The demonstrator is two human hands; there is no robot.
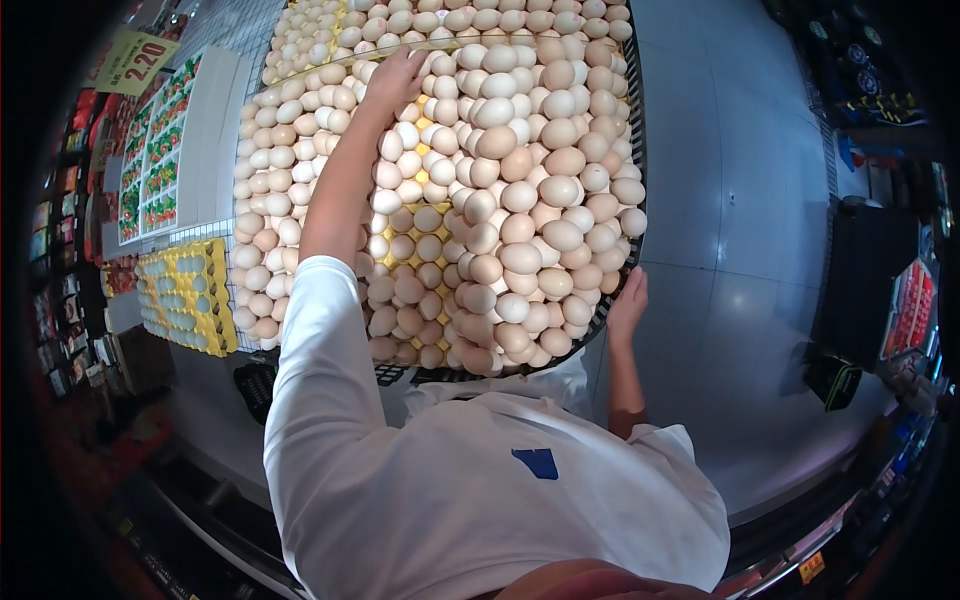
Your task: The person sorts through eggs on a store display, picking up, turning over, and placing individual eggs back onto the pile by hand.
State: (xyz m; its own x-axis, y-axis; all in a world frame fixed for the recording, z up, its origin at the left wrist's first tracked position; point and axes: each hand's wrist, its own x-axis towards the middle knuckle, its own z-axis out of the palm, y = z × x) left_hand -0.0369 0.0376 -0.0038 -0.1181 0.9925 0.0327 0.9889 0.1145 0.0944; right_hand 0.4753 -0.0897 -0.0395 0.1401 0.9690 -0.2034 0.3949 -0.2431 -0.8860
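A big display of brown and cream eggs (540,190) fills the middle of the view, heaped high on the right and lower along a centre strip. Yellow egg trays (400,250) show between eggs in that strip. My left hand (397,82) reaches to the far part of the heap, its fingers curled down among eggs near a clear divider (470,42). Whether an egg is inside those fingers is hidden. At the right side, my right hand (628,298) is by the black crate rim (598,325), fingers loosely extended, with nothing visible in it.
Left of the display stand a yellow tray of eggs (185,295), white cartons with printed labels (160,150) and a price sign (138,62). Grey tiled floor (725,200) runs along the right. Dark shelving and black crates (848,260) line the far right.
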